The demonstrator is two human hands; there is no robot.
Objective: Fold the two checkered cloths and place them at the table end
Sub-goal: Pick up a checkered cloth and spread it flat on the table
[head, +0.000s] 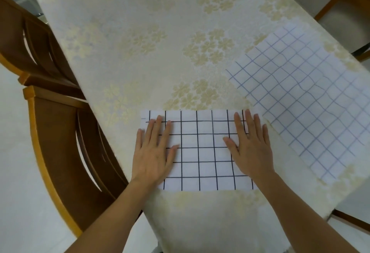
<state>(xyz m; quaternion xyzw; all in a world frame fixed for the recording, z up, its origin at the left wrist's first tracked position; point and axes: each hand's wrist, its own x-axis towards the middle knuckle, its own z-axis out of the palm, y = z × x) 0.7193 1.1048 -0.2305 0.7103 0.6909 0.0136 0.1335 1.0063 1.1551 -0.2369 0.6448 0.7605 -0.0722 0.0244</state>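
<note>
Pressing flat with straight fingers, the left hand [155,150] and right hand [251,144] rest on the black-checked cloth [200,150] at the table's near end — the blue-checked cloth [304,96] lies spread just right.

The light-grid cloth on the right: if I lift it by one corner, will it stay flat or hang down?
The light-grid cloth will probably hang limp: its grid lines already waver, which suggests thin, soft fabric. It looks light, since it lies in a single flat layer. It may also slide on the tablecloth if pushed, though its grip cannot be judged.
</note>
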